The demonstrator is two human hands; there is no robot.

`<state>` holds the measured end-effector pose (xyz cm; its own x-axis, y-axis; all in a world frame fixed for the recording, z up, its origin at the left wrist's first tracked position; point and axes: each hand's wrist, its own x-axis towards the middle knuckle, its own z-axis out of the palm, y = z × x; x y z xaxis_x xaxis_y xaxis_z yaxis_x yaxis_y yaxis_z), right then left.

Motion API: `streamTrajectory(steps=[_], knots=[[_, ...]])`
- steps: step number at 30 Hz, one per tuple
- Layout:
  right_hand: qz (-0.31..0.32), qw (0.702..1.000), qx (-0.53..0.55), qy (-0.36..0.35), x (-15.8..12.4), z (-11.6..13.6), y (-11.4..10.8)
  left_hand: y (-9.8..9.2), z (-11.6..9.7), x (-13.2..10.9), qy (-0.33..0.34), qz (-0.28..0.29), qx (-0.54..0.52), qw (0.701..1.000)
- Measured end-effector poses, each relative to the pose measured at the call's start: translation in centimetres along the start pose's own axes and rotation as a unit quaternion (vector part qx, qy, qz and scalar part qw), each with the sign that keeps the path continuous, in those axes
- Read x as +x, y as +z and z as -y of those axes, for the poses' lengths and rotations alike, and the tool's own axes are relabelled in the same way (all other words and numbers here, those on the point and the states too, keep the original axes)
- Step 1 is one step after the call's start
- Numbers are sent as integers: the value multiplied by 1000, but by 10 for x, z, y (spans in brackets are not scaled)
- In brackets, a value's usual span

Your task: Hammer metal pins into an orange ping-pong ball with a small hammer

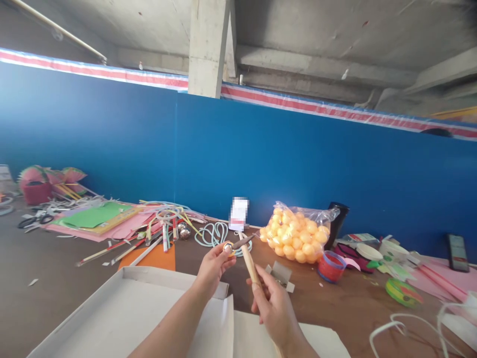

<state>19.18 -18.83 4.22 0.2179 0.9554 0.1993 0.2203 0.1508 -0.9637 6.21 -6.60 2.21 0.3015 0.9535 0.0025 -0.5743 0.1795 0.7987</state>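
My right hand (pixel 270 303) is closed round the pale wooden handle of a hammer (pixel 250 263), which is held tilted above the table. Its dark metal head (pixel 244 242) lies crosswise near the handle's top and tapers to a point on the right. At the head's left end, the fingertips of my left hand (pixel 212 271) pinch a small round thing (pixel 228 248) with a shiny silver middle and an orange edge. Whether it is part of the head or a separate piece, I cannot tell. Below my hands lies an open white cardboard box (pixel 156 298).
Behind my hands are a clear bag of orange balls (pixel 294 236), a small open carton (pixel 279 278), a coil of pale cord (pixel 212 233) and an upright phone (pixel 238 214). Sticks and coloured paper (pixel 91 216) crowd the left; a red tub (pixel 331 267) and green tape roll (pixel 402 292) are right.
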Motion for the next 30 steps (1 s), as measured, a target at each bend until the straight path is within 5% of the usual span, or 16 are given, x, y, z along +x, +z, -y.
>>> streamTrajectory(steps=[6,21,30], knots=[[-43,999,-15,-15,2,-8,1,-2,2,2,9,-7,0,1000],[9,1000,-12,-6,1,-2,2,-4,3,3,22,-9,7,1000],[-61,998,3,-26,-1,-2,-1,-5,3,4,32,10,-1,999]])
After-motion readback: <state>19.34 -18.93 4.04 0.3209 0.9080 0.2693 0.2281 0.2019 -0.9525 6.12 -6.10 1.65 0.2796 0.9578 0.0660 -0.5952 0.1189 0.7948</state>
